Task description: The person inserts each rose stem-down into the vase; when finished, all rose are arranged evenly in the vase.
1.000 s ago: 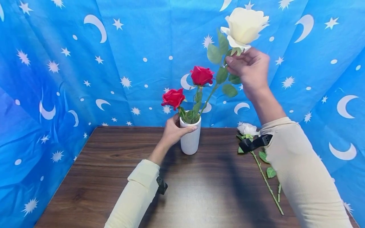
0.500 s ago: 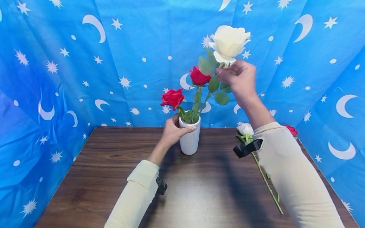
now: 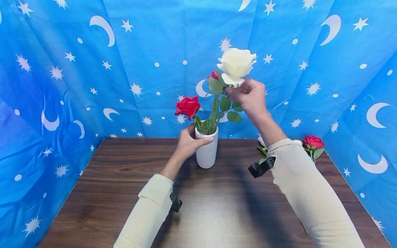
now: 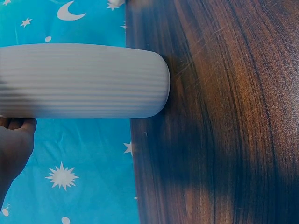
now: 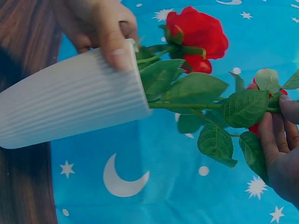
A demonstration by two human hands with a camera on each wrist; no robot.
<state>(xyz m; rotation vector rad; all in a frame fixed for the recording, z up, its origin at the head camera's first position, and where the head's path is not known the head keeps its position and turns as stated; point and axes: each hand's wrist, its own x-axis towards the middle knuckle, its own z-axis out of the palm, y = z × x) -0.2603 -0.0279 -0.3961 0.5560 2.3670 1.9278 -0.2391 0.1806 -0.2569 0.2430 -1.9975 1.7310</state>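
Note:
A ribbed white vase (image 3: 206,151) stands upright near the table's back edge. My left hand (image 3: 191,142) grips it around the rim, thumb across the front. Just under its bloom, my right hand (image 3: 249,96) pinches the stem of a white rose (image 3: 237,64). That stem (image 5: 187,106) runs down into the vase mouth, seen in the right wrist view. One red rose (image 3: 187,106) leans left in the vase. Another red rose (image 3: 214,75) is mostly hidden behind the white rose's leaves. In the left wrist view the vase (image 4: 88,81) lies across the picture, with fingers at its side.
On the right of the brown table (image 3: 124,193) lie a red rose (image 3: 314,142) and a white rose (image 3: 261,140), both partly covered by my right sleeve (image 3: 310,193). A blue cloth (image 3: 149,41) with moons and stars hangs behind and at the sides.
My right hand has moved down and left, lowering the white rose further into the vase. Its bloom now covers part of the rear red rose. The left hand stays on the vase.

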